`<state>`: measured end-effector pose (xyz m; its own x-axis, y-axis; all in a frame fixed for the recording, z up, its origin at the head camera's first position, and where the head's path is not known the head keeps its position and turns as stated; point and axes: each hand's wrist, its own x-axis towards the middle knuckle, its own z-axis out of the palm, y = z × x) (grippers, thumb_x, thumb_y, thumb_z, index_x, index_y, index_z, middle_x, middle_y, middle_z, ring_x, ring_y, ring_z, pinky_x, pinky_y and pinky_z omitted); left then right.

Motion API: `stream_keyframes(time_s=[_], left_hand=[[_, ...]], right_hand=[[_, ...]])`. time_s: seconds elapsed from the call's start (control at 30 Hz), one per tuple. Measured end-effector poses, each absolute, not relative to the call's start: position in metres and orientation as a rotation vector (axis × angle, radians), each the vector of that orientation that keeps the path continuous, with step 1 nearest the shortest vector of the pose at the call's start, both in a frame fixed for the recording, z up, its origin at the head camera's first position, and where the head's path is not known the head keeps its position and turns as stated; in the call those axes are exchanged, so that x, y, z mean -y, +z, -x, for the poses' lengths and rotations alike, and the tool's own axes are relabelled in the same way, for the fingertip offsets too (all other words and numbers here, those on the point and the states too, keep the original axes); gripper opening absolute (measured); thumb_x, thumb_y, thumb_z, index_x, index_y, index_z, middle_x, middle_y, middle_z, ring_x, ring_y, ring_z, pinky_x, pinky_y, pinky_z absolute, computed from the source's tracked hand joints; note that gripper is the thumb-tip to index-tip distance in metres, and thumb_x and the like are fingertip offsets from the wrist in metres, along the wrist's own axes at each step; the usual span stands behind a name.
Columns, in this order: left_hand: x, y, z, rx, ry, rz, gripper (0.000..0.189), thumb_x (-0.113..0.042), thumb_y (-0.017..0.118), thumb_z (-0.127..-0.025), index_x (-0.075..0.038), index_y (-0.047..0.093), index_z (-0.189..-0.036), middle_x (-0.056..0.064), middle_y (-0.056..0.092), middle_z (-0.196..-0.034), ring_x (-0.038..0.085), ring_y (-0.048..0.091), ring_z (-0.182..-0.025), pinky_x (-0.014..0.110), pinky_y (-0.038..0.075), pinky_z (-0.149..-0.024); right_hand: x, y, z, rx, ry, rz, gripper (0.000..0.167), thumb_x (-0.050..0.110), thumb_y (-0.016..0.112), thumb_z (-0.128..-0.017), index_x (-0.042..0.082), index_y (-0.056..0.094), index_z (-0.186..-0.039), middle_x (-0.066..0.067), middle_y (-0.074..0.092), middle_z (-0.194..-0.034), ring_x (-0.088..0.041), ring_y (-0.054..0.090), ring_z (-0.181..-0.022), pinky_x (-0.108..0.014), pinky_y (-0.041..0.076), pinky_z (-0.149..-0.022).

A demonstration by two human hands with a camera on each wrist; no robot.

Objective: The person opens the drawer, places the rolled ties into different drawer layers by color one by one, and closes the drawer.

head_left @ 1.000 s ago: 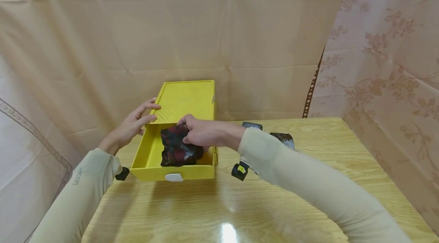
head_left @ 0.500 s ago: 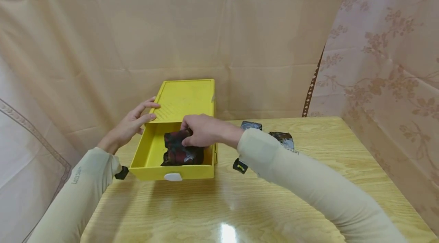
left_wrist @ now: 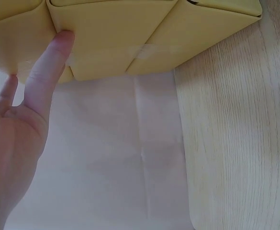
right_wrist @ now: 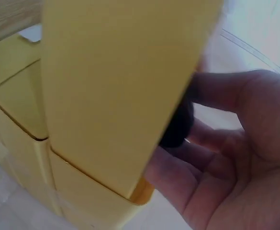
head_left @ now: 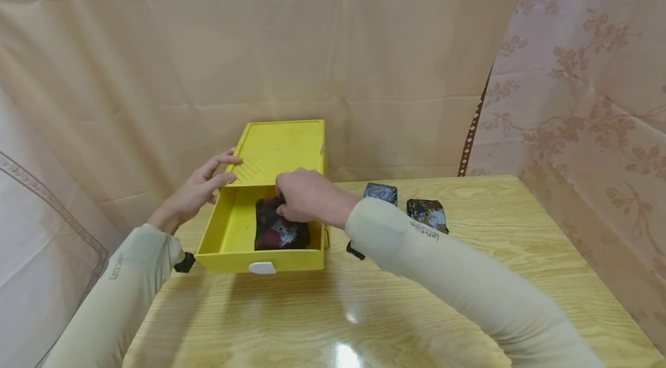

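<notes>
A yellow drawer unit stands on the table, its top drawer pulled out and showing a white handle tab. Inside, toward the drawer's right side, lies a folded dark cloth with a red and grey print. My right hand reaches in from the right and grips the cloth at its upper right part. In the right wrist view, curled fingers hold a black bit of it behind the drawer wall. My left hand rests its extended fingers on the unit's left side; the left wrist view shows the thumb pressing there.
Two rolled dark printed cloths, one bluish grey and one brownish, lie on the wooden table right of the unit, partly behind my right forearm. A beige curtain hangs behind the table.
The dark cloth has shifted slightly right within the drawer and looks flatter and narrower. My right hand has moved a little right and up. My left hand stays in place.
</notes>
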<state>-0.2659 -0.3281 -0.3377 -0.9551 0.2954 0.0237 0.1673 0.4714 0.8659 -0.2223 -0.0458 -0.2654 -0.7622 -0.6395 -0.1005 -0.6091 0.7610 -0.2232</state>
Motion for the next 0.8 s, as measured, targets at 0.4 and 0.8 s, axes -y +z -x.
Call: stream_keyframes(time_s=[0.4, 0.8], left_hand=[[0.327, -0.338, 0.266, -2.581, 1.508, -0.414, 0.045, -0.04, 0.053, -0.106, -0.02, 0.045, -0.146, -0.005, 0.011, -0.17, 0.039, 0.03, -0.143, 0.045, 0.049, -0.077], [0.325, -0.338, 0.266, -2.593, 1.524, -0.45, 0.042, -0.036, 0.053, -0.107, -0.017, 0.047, -0.144, -0.005, 0.012, -0.17, 0.029, 0.05, -0.116, 0.034, 0.05, -0.066]], right_hand=[[0.04, -0.256, 0.223, -2.708, -0.285, 0.994, 0.038, 0.031, 0.067, -0.099, 0.01, 0.066, -0.131, -0.004, 0.069, -0.124, -0.018, 0.062, -0.101, -0.031, 0.052, -0.089], [0.021, -0.249, 0.198, -2.747, -0.188, 1.27, 0.04, 0.03, 0.08, -0.09, 0.015, 0.072, -0.127, 0.002, 0.071, -0.119, -0.015, 0.063, -0.103, -0.032, 0.053, -0.089]])
